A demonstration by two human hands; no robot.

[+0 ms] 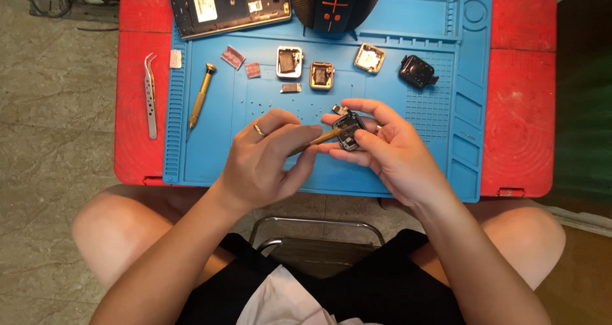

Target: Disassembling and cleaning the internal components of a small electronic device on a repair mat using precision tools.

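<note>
Your red bench [523,133] carries a blue work mat [395,89] with ribbed trays along its edges. At the mat's top left lies an opened phone [226,5], back off, and just right of it a dark rounded speaker [335,3] with orange marks overhangs the mat's top edge. Across the middle row: two small pinkish pads [233,56], a square white-rimmed casing [289,62], a gold-rimmed casing [322,75], another pale casing [370,58] tilted, and a black watch body [417,70] further right. A tiny flat part [291,88] sits just below the first casing, with loose screws scattered near it. On the mat's left a spare brass screwdriver [201,95] lies slanted; metal tweezers [150,95] rest off the mat on the bare bench. None of these lies between your hands.

Your left hand [268,159], ring on one finger, is closed in a pinch around a brass driver [315,140], its tip pointing right into the work. Your right hand [389,149] is cupped, fingers curled round a small dark watch case [349,130], held above the mat's lower centre, tilted toward you. Both forearms come in from below, over your knees, converging at the case
</note>
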